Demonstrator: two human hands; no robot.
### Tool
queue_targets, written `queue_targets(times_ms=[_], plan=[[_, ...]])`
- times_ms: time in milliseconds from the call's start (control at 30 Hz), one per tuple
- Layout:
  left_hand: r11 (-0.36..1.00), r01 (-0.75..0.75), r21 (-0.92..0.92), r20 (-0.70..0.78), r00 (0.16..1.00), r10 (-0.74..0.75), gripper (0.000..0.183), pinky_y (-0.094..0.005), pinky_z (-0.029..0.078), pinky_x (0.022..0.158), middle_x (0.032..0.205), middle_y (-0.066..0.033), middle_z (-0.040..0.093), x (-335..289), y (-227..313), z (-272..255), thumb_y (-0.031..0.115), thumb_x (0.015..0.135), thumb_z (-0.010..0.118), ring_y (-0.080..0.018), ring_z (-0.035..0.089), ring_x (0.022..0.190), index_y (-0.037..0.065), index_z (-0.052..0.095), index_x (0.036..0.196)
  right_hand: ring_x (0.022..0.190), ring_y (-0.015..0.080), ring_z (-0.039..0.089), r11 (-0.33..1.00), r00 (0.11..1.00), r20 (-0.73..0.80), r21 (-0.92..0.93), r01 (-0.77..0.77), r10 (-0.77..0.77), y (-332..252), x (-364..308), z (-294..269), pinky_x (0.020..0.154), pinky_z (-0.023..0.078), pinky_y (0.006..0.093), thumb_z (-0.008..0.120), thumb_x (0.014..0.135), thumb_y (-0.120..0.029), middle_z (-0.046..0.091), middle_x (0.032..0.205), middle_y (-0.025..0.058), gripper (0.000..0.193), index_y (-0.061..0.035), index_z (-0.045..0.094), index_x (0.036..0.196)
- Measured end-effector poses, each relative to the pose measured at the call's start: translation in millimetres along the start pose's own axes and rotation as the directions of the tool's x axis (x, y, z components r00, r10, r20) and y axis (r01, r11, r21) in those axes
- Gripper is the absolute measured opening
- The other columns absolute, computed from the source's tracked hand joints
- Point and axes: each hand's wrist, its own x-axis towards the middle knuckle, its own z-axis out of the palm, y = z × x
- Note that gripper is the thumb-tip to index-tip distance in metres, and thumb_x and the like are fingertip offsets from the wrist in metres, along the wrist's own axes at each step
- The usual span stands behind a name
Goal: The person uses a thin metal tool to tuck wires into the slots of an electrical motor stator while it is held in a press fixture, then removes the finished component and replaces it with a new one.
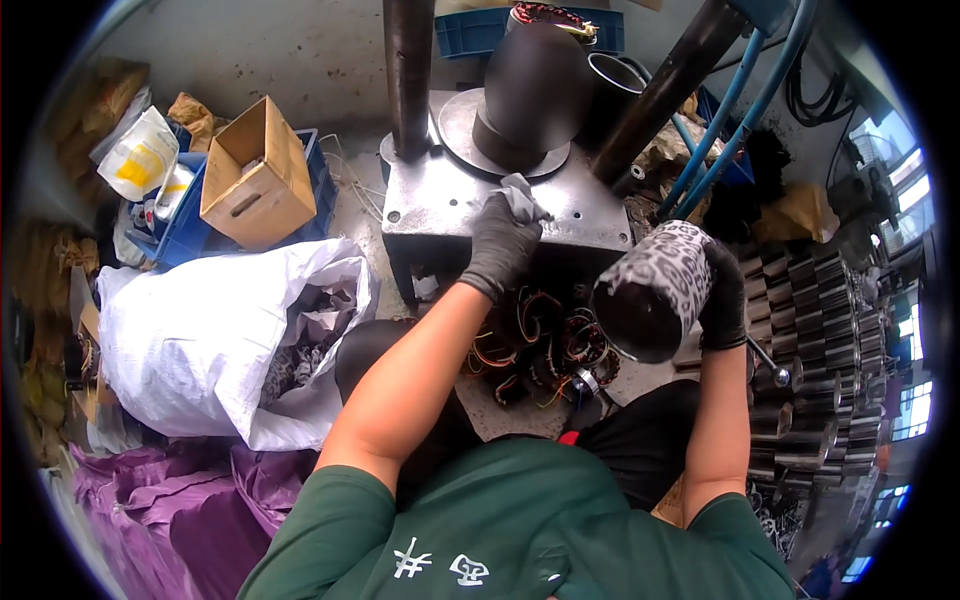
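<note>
My left hand (505, 245), in a dark glove, is closed on a crumpled grey rag (522, 200) over the front part of a metal press table (430, 195). Behind the rag, a dark round block (535, 95) stands on a disc (462, 125) on that table. To the right, my gloved right hand (726, 300) grips a hollow cylinder (680, 260) by its far right side. Its outside is covered in a grey and black leopard pattern, and its dark open end faces down and toward me. The right fingers are partly hidden behind it.
Dark columns (408, 80) rise from the press table. Coils of wound wire (585, 340) lie on the floor below. On the left are a white sack (190, 350) and a cardboard box (262, 185) in a blue crate. Stacked metal cylinders (810, 350) line the right.
</note>
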Motion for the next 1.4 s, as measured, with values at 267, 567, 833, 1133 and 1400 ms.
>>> queue_targets(times_ms=[267, 567, 833, 1133, 1400], plan=[[0.985, 0.172, 0.019, -0.389, 0.909, -0.152, 0.041, -0.0323, 0.057, 0.066, 0.095, -0.007, 0.071, 10.5, -3.0, -7.0, -0.001, 0.084, 0.078, -0.0168, 0.066, 0.075, 0.001, 0.062, 0.122, 0.082, 0.0237, 0.068, -0.038, 0.632, 0.54, -0.776, 0.63, -0.555, 8.1, 69.1, 56.6, 0.072, 0.053, 0.0355, 0.079, 0.087, -0.011, 0.068, 0.085, 0.0113, 0.013, -0.0063, 0.076, 0.099], [0.984, -0.022, -0.175, -0.163, 0.987, -0.007, 0.03, -0.0307, 0.054, 0.083, 0.103, -0.0055, 0.065, 2.0, -1.3, 5.7, -0.003, 0.082, 0.066, -0.0153, 0.062, 0.092, 0.004, 0.063, 0.111, 0.111, 0.0203, 0.066, -0.019, 0.432, 0.393, -0.757, 0.654, -0.812, -23.9, 85.5, 99.4, 0.099, 0.057, 0.0345, 0.066, 0.101, -0.008, 0.068, 0.125, 0.014, 0.033, 0.0007, 0.063, 0.133], [0.984, 0.079, -0.159, 0.514, 0.858, 0.014, 0.044, -0.0354, 0.045, 0.109, 0.143, -0.0098, 0.06, -50.4, 53.2, 69.5, 0.013, 0.099, 0.055, -0.019, 0.056, 0.126, 0.003, 0.055, 0.141, 0.136, 0.0284, 0.056, 0.984, 0.995, -0.094, 0.175, 0.046, -0.03, 61.4, 5.4, 4.0, 0.117, 0.044, 0.044, 0.062, 0.104, -0.028, 0.059, 0.149, 0.0138, 0.054, -0.0008, 0.052, 0.15], [0.801, -0.261, 0.539, 0.29, 0.95, 0.115, 0.033, -0.0434, 0.055, 0.091, 0.106, -0.0221, 0.069, -102.8, 133.5, 30.5, 0.034, 0.079, 0.076, -0.0355, 0.066, 0.101, 0.005, 0.079, 0.094, 0.139, 0.0309, 0.053, 0.977, 0.969, 0.13, -0.047, -0.206, 0.21, 106.5, 50.0, -170.5, 0.118, 0.042, 0.0481, 0.047, 0.106, -0.02, 0.054, 0.153, 0.0153, 0.053, -0.0022, 0.044, 0.156], [0.673, 0.48, 0.563, -0.355, 0.876, -0.327, 0.037, -0.0367, 0.054, 0.093, 0.103, -0.0181, 0.074, -323.2, 35.6, -211.4, 0.036, 0.098, 0.067, -0.0262, 0.07, 0.099, 0.002, 0.074, 0.11, 0.136, 0.022, 0.052, 0.808, 0.996, 0.068, -0.583, 0.09, -0.062, 101.3, 18.9, -139.3, 0.114, 0.042, 0.0376, 0.055, 0.106, -0.028, 0.054, 0.151, 0.0102, 0.058, -0.0002, 0.045, 0.156]])
